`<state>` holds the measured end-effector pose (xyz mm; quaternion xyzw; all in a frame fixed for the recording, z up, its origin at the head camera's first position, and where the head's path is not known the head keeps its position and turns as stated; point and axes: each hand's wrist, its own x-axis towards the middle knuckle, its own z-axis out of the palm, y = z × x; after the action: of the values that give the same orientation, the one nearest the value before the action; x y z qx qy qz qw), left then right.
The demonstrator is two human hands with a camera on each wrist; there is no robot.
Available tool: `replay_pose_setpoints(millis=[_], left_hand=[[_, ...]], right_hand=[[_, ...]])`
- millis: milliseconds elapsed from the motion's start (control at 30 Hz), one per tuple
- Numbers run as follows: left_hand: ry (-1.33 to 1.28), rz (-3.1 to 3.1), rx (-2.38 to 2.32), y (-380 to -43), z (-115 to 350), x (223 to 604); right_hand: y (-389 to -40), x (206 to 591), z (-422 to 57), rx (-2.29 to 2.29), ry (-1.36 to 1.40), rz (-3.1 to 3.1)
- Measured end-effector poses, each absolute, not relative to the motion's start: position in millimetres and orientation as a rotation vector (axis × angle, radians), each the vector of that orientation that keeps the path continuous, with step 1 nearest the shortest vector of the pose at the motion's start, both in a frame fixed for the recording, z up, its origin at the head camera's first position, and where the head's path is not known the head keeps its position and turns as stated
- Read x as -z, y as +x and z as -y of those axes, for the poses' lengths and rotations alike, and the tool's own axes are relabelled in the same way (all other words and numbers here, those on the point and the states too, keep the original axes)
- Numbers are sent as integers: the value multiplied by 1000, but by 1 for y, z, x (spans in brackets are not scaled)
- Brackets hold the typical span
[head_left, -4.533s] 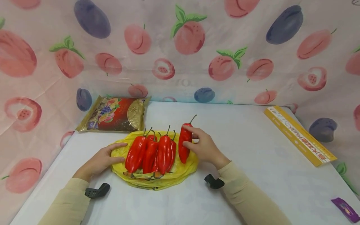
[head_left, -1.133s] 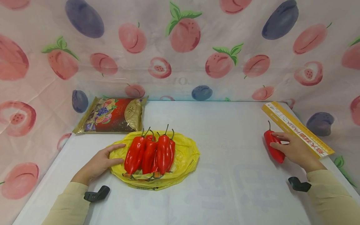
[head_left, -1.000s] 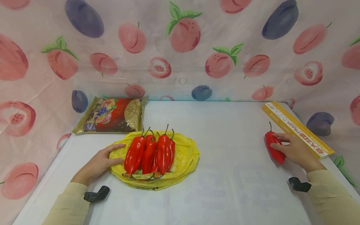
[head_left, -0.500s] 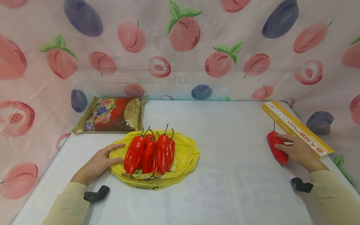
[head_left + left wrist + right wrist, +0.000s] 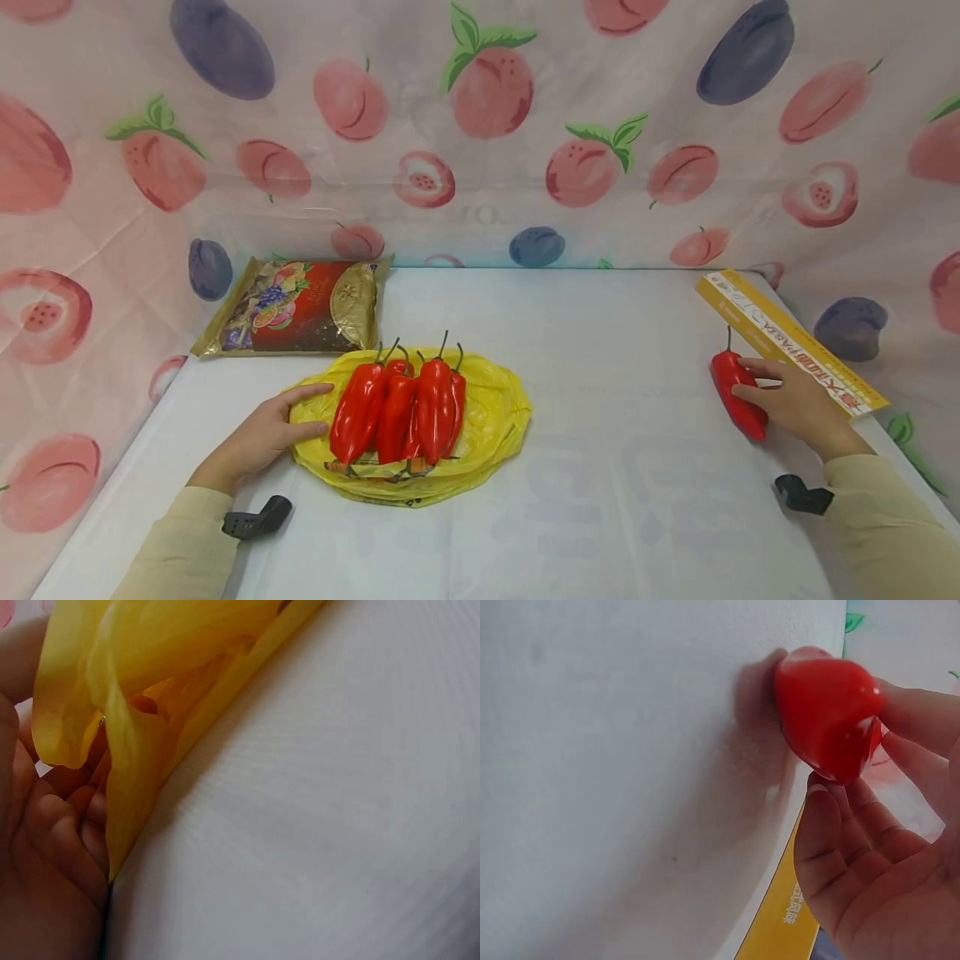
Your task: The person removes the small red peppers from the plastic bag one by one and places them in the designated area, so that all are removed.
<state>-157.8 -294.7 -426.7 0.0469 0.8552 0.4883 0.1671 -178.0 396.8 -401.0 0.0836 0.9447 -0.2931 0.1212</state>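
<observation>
My right hand pinches a glossy red pepper between thumb and fingers, low over the right side of the white table. In the right wrist view the pepper shows its blunt lower end, with its shadow falling on the table beside it. A yellow plastic bag with a rolled-down rim stands left of the middle, and several red peppers lie inside it, stems pointing to the back. My left hand holds the bag's left edge; in the left wrist view, fingers curl behind the yellow plastic.
Behind the yellow bag lies a gold and red-brown packet with fruit pictures. A long yellow pasta box lies slanted at the right edge, close behind my right hand. A fruit-print cloth hangs along the back and sides.
Over several seconds my right hand has carried one pepper from the bag to the far right, beside the box. It has barely moved in the last half second. My left hand has stayed put.
</observation>
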Motion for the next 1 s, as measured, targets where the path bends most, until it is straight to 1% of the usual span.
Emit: replay_pose_setpoints(millis=[267, 533, 867, 1000], left_hand=[[125, -2428, -1406, -157, 295, 426], [136, -2434, -1405, -157, 295, 426], [122, -2427, -1410, -158, 295, 428], [116, -2429, -1405, -158, 295, 428]], right_hand=[[-177, 400, -396, 881, 266, -2762], [-174, 394, -388, 827, 243, -2901], [-170, 361, -341, 852, 20, -2922], [-170, 358, -314, 911, -102, -2966]])
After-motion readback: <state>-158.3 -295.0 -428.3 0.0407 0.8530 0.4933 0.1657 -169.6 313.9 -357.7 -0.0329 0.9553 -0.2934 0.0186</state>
